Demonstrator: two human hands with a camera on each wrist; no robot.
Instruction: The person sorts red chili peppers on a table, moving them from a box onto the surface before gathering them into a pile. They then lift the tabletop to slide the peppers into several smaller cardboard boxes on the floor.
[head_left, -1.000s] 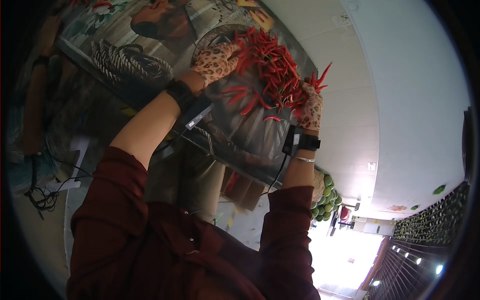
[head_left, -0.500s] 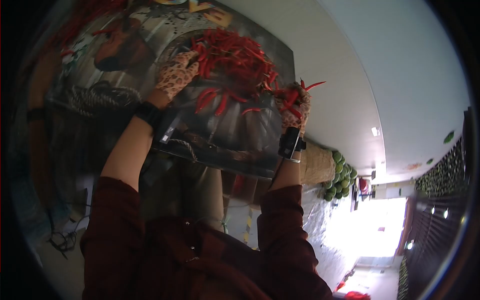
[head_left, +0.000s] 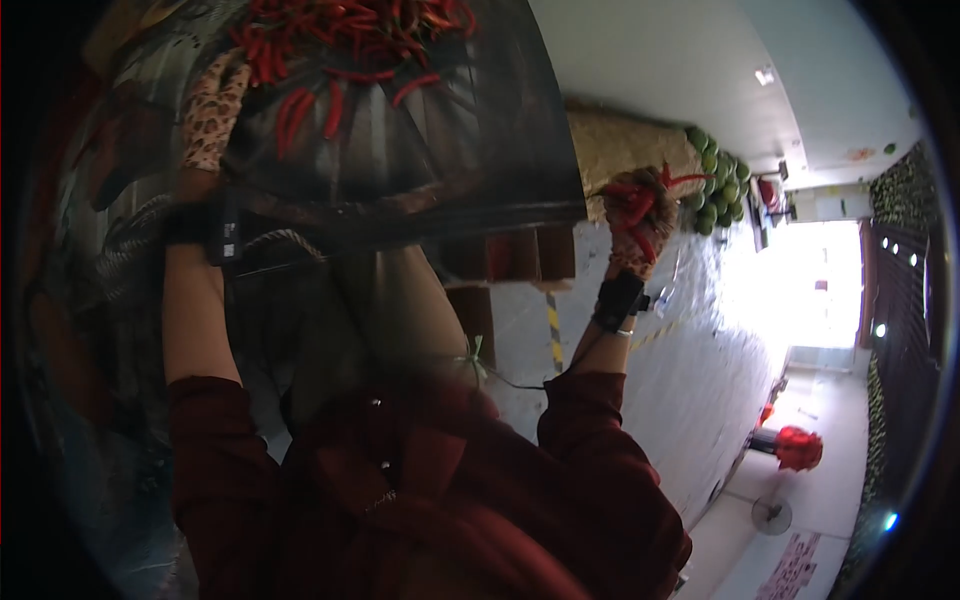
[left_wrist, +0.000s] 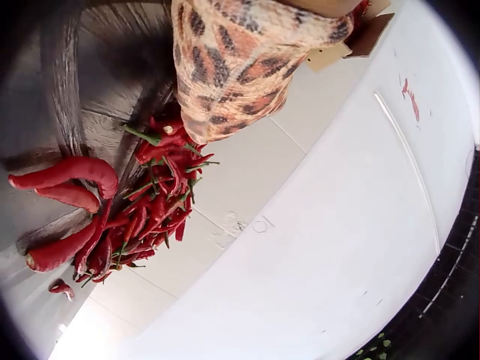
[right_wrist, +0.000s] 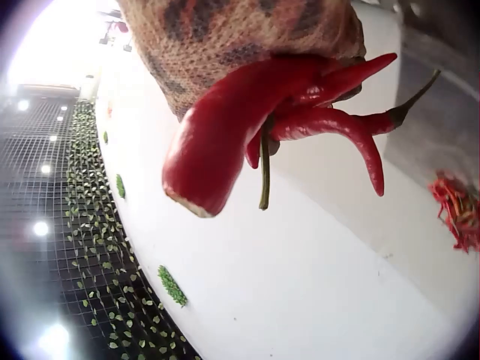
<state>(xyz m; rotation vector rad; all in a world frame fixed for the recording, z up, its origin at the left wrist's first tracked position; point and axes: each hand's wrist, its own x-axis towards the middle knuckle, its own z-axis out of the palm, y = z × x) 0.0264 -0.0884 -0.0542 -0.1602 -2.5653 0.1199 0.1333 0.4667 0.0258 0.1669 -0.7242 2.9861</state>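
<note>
Right hand (head_left: 638, 215), in a leopard-print glove, is clamped on several held chillies (right_wrist: 217, 135), fingers curled round them. They are red; tips and green stems stick out of the grip. Right wrist view: the thickest one has a blunt, pale end, and a thin green stem hangs down beside it. This hand is in the air, off the side of the desk (head_left: 480, 150).

Left hand (head_left: 211, 115), in a matching glove, is at the edge of the chilli pile (head_left: 350, 25) on the desk, fingers fairly straight and holding nothing visible. Cannot tell if the fingertips touch the pile. Left wrist view shows mostly the glove's back, with the pile beyond.

Chilli pile is a tangled heap of red pods with some green stems, straight on the desk surface, not in a container. Several loose chillies (head_left: 333, 110) lie apart from it, on the side nearer the person. The desk surface is dark, with printed spoke-like shapes.

Containers: open cardboard boxes (head_left: 554, 255) are below the desk edge. Something red shows by one; too dark to tell if it is inside. A tan burlap sack (head_left: 625, 140) is past the desk's side; contents hidden. Round green produce (head_left: 716, 180) is heaped beside the sack. Yellow-black tape (head_left: 555, 335) marks the grey floor (head_left: 640, 400). A leafy lattice (right_wrist: 97, 247) with lights shows in the right wrist view.
</note>
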